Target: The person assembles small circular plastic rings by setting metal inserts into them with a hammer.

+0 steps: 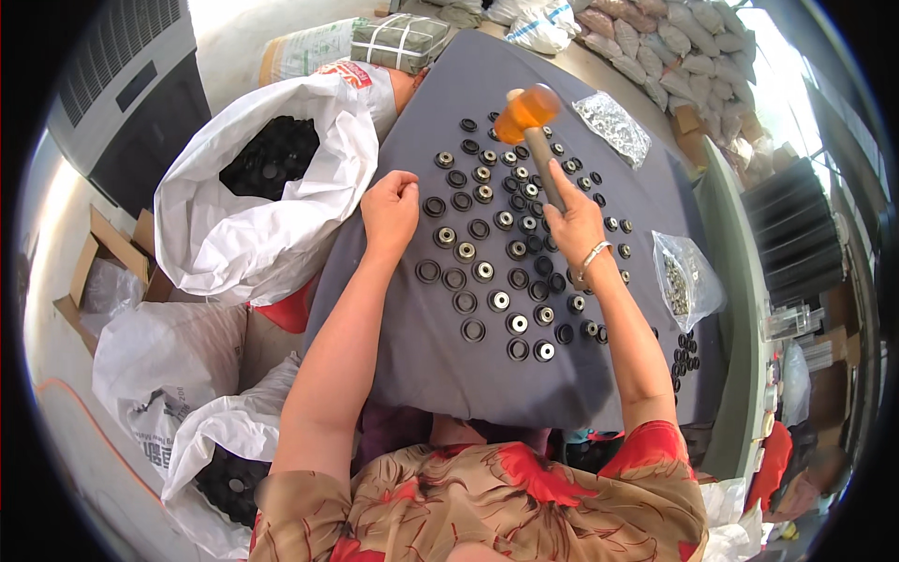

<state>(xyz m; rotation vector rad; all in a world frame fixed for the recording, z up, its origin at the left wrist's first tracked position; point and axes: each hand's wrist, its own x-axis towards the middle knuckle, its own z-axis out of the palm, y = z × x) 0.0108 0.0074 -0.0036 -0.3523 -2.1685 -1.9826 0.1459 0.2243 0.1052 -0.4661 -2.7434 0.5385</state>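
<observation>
Head view: right hand point(578, 228) grips glossy amber-headed mallet point(537, 145); left hand point(390, 214) curls closed; round black rings point(473, 330) dot grey surface point(403, 365), crinkled white sack point(201, 239) alongside.

Rings point(518, 278) on tbl point(412, 347), bags point(613, 129) on its R, sack point(225, 234) off L

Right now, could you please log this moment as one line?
right hand: gripping orange-headed mallet; left hand: loosely curled; table: black rings, metal-centred pieces

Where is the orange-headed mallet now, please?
In the head view, right of centre, the right hand holds the orange-headed mallet above round black rings.
</observation>
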